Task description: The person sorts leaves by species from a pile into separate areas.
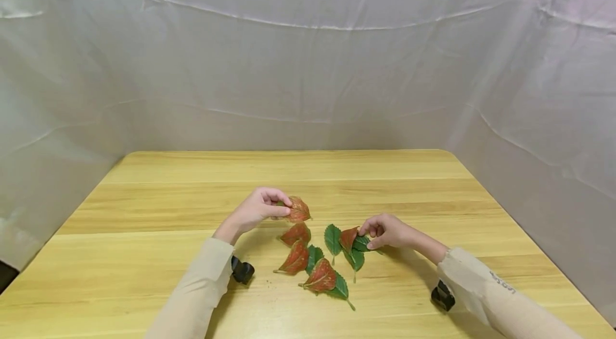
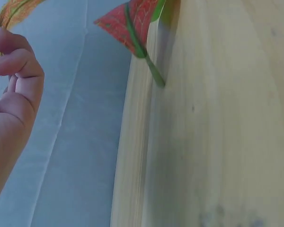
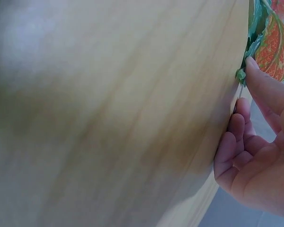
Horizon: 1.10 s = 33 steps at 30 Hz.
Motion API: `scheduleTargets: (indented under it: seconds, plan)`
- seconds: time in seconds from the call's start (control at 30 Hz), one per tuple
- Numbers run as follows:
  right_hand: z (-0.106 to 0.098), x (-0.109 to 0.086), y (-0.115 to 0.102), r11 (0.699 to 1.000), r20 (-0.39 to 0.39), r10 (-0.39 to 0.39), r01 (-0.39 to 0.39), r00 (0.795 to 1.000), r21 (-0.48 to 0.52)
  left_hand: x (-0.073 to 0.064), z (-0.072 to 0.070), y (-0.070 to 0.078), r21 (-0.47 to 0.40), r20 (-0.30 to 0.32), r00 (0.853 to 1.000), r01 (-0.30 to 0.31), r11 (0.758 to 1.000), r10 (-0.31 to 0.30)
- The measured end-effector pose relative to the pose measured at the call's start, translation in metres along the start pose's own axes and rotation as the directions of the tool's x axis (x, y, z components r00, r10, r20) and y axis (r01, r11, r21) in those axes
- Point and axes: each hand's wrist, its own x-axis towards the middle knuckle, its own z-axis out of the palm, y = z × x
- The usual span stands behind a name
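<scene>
My left hand [image 1: 262,208] pinches a red leaf [image 1: 299,209] between thumb and fingers, raised off the table; a bit of green shows behind it. In the left wrist view, that leaf [image 2: 21,12] is cut off at the top edge. My right hand [image 1: 390,232] bends its fingers around a green leaf [image 1: 361,244], thumb on it. The index fingertip is by the edge of a red leaf [image 1: 348,239]. In the right wrist view, the thumb meets the green leaf [image 3: 253,47] beside a raised red leaf [image 3: 277,49]; the index finger is partly hidden.
Red leaves [image 1: 295,257] and green leaves [image 1: 339,288] lie overlapping in a loose column between the hands. Another green leaf [image 1: 332,238] lies left of the right-hand cluster. The wooden table [image 1: 168,205] is bounded by pale hanging sheets [image 1: 308,71]. Black wrist devices [image 1: 242,270] hang under both sleeves.
</scene>
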Motion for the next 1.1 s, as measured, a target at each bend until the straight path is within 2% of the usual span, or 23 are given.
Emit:
scheduleTargets:
  seconds: [0.17,0.37,0.53,0.63,0.83,1.1]
  plan:
    - [-0.001,0.000,-0.002,1.000,-0.002,0.005,-0.005,1.000,-0.005,-0.005,-0.004,0.002,0.015,-0.045,0.998,0.046,0.999,-0.045]
    - [-0.001,0.000,-0.002,1.000,-0.002,0.005,-0.005,1.000,0.001,-0.010,-0.008,0.002,-0.005,-0.078,0.997,0.029,1.000,-0.029]
    - [-0.001,0.000,-0.002,1.000,-0.001,0.006,-0.006,1.000,-0.002,-0.012,-0.012,0.002,-0.037,-0.114,0.993,0.035,0.999,-0.039]
    - [-0.002,-0.001,-0.002,1.000,-0.004,0.011,-0.011,1.000,0.000,-0.012,-0.015,0.002,0.003,-0.143,0.989,0.039,0.999,-0.038]
    - [-0.002,-0.002,-0.001,1.000,-0.008,0.016,-0.016,1.000,0.004,-0.014,-0.022,0.002,0.124,-0.192,0.981,0.018,0.992,0.006]
    - [-0.001,-0.003,0.000,1.000,-0.010,0.018,-0.018,1.000,0.007,-0.019,-0.034,0.006,0.153,-0.236,0.972,0.025,0.988,0.012]
